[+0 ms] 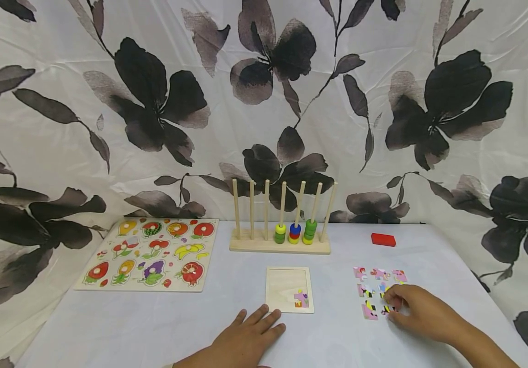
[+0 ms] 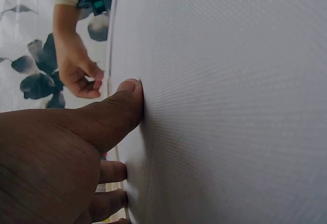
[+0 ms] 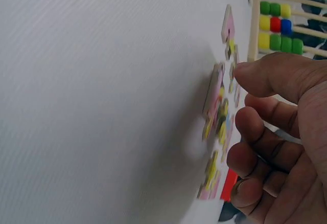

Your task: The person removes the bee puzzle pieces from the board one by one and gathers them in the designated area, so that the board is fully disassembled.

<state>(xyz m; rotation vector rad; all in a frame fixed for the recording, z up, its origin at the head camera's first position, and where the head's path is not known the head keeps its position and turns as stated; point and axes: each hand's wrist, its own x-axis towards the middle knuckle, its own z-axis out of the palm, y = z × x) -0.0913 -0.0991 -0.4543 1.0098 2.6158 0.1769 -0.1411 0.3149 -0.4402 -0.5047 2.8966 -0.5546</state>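
Observation:
My left hand (image 1: 248, 338) lies palm down with spread fingers on the white table, its fingertips at the lower left corner of a wooden puzzle tray (image 1: 287, 269). One pink puzzle piece (image 1: 301, 299) sits in the tray's lower right corner. In the left wrist view the left thumb (image 2: 125, 104) rests against the tabletop. Over at the right, my right hand (image 1: 422, 313) hovers at loose pink and yellow puzzle pieces (image 1: 368, 310), hiding some of them. Its fingers (image 3: 250, 124) are loosely bent with the thumb apart, and no piece shows between them; nearby puzzle pieces (image 3: 213, 93) lie beyond.
Behind the tray stands a wooden peg rack (image 1: 279, 247) with coloured beads on three pegs. A fruit puzzle board (image 1: 146, 255) lies at the left. A red block (image 1: 383, 239) is at the back right. Floral cloth (image 1: 264, 122) hangs behind the table.

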